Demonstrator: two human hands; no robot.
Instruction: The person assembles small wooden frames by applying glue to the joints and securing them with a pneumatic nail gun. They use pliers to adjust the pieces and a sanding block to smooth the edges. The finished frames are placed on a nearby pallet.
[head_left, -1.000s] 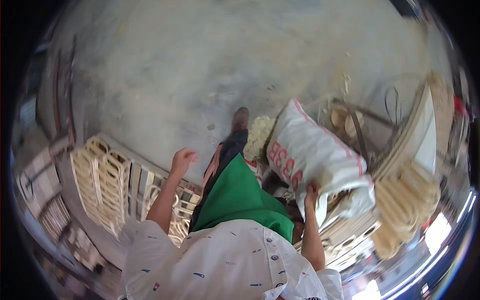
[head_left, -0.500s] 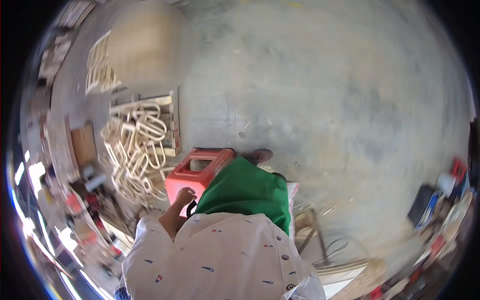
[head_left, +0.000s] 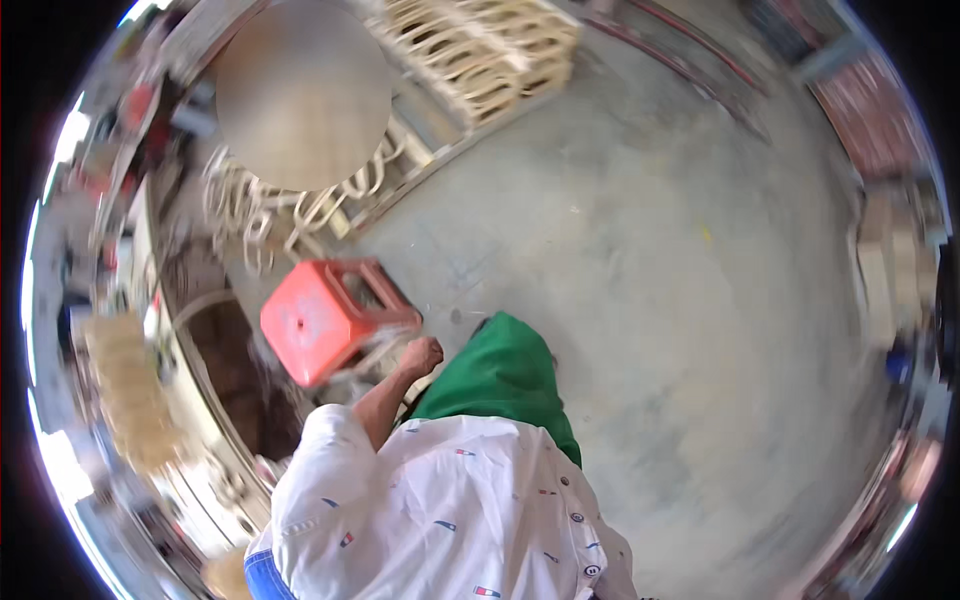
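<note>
My left hand (head_left: 423,354) hangs in front of my left hip, its fingers curled together and nothing showing in them. It is nearest to a red plastic stool (head_left: 303,318), which stands upright just to its left; hand and stool look apart. Green cloth (head_left: 500,375) covers my legs to the right of that hand. Neither my right hand nor its forearm shows; the white printed shirt (head_left: 470,490) fills the lower middle.
Looped pale frames (head_left: 245,205) lie heaped beyond the stool, with slatted pale pieces (head_left: 480,50) stacked farther back. A cluttered bench (head_left: 190,390) runs along the left. Dark red bars (head_left: 690,65) lie on the grey floor (head_left: 670,280). A round blur hides part of the upper left.
My view has turned to the left, swinging the surroundings clockwise. The stool now appears farther left, apart from my left hand, and the bench on the left has come closer.
</note>
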